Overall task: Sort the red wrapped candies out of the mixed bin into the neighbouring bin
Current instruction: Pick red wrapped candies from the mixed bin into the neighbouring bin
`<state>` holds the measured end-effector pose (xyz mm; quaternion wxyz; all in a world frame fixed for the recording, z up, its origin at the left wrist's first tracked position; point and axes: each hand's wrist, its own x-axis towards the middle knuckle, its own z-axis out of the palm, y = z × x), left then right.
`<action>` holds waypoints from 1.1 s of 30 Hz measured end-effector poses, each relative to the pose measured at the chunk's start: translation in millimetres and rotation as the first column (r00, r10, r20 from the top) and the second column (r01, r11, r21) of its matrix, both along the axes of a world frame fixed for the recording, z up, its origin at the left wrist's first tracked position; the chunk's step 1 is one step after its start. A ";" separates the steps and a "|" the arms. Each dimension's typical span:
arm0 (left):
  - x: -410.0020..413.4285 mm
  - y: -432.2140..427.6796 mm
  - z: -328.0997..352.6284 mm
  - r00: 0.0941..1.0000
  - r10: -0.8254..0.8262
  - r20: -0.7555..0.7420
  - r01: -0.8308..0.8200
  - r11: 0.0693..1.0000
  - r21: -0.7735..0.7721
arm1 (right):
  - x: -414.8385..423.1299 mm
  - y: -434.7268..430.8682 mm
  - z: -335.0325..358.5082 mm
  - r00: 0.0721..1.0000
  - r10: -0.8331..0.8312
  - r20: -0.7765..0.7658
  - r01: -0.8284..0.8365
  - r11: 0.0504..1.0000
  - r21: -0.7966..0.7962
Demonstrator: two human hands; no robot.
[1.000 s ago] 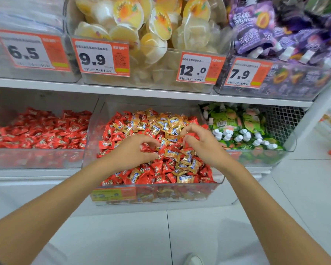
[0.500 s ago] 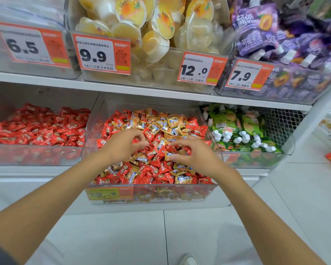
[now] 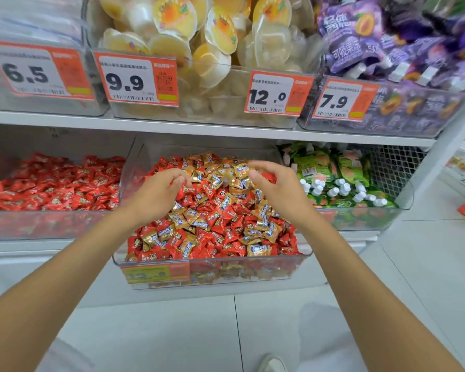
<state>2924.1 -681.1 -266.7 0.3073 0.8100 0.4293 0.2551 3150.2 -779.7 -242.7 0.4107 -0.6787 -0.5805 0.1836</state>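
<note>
Red wrapped candies (image 3: 220,226) lie heaped in the mixed bin (image 3: 212,260), jumbled together with gold wrapped candies (image 3: 193,167). The gold ones are thickest toward the back of the mixed bin, the red ones toward its front and left side.

My left hand (image 3: 156,196) hangs over the left rear part of the mixed bin, just above the heap. Its fingers (image 3: 179,178) are curled inward toward the thumb. Whether they close on a candy I cannot tell, since the palm side is hidden from me.

My right hand (image 3: 278,190) hangs over the right rear part of the mixed bin. Its fingertips (image 3: 255,165) are bent down over the gold wrappers. A scrap of red wrapper shows under the palm, but I cannot tell whether I grip it or it lies in the heap behind.

The neighbouring bin (image 3: 38,224) stands just left of the mixed bin, holding only red pieces (image 3: 54,183). Just right of the mixed bin is a bin of green pouches (image 3: 330,167) with white caps. A yellow and orange price tag (image 3: 155,273) sits on the front wall of the mixed bin. On the shelf (image 3: 172,127) above the mixed bin are clear tubs of yellow jelly cups (image 3: 172,14).
</note>
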 end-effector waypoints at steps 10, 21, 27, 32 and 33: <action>56.3 -26.0 -34.2 0.928 -0.286 -0.240 0.285 0.958 -0.040 | 25.3 -24.5 -9.8 0.982 0.050 0.181 -0.028 0.992 -0.123; 72.7 -31.5 -45.3 0.797 -0.228 -0.559 0.419 0.876 0.239 | 36.0 -25.5 -14.3 0.983 0.020 0.185 0.007 0.990 -0.144; 72.5 -31.0 -48.9 0.799 -0.272 -0.537 0.473 0.835 0.280 | 28.3 -19.7 -15.4 0.984 0.034 0.176 -0.009 0.991 -0.136; 63.9 -16.6 -37.7 0.908 -0.352 -0.229 0.387 0.912 0.135 | 22.5 -19.4 -12.8 0.981 0.056 0.185 -0.027 0.988 -0.154; 58.4 -12.6 -33.3 0.927 -0.339 -0.161 0.358 0.927 0.108 | 22.7 -20.1 -11.7 0.981 0.063 0.184 -0.034 0.987 -0.156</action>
